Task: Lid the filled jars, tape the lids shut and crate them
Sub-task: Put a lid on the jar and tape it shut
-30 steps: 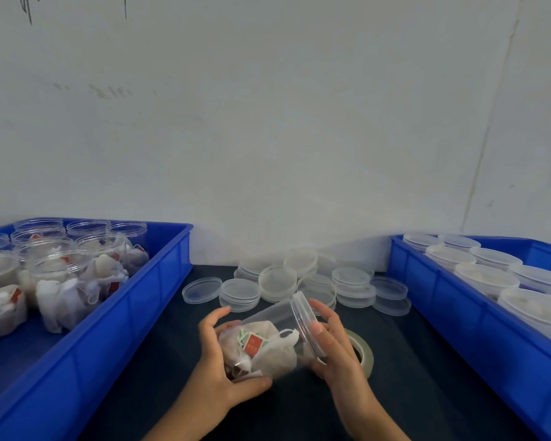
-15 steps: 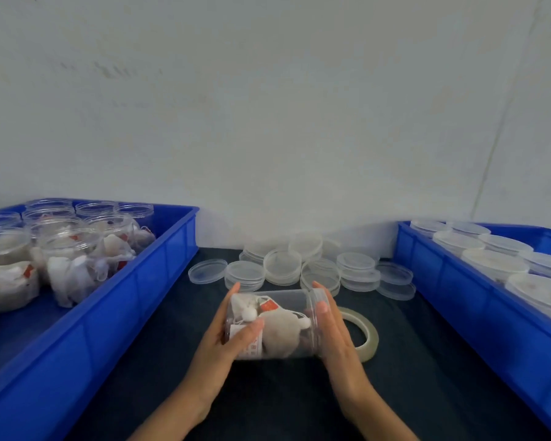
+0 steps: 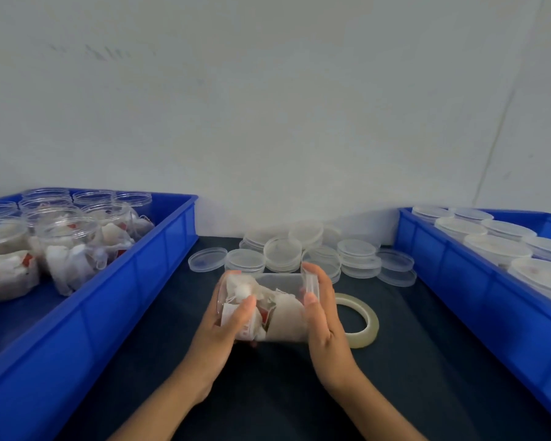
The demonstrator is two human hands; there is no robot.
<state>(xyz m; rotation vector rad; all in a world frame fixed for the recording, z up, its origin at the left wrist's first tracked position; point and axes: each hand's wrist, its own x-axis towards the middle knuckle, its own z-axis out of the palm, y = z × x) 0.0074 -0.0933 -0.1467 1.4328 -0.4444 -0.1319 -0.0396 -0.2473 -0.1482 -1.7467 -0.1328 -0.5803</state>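
Jar point(image 3: 268, 305): lay sideways between both hands, over the table's middle.
Left hand point(image 3: 228, 326): fingers curled round its base, steadying.
Right hand point(image 3: 320, 313): fingers wrapped over the lid point(image 3: 310, 283), probably seating it.
Tape point(image 3: 360, 319): beside, ready.

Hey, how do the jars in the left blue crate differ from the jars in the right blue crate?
The jars in the left crate have open mouths with no lids; the jars in the right crate each carry a pale lid. White packets show plainly through the left jars; from here the right jars show mostly lid tops. Both sets stand upright in blue crates and look like the same clear plastic.
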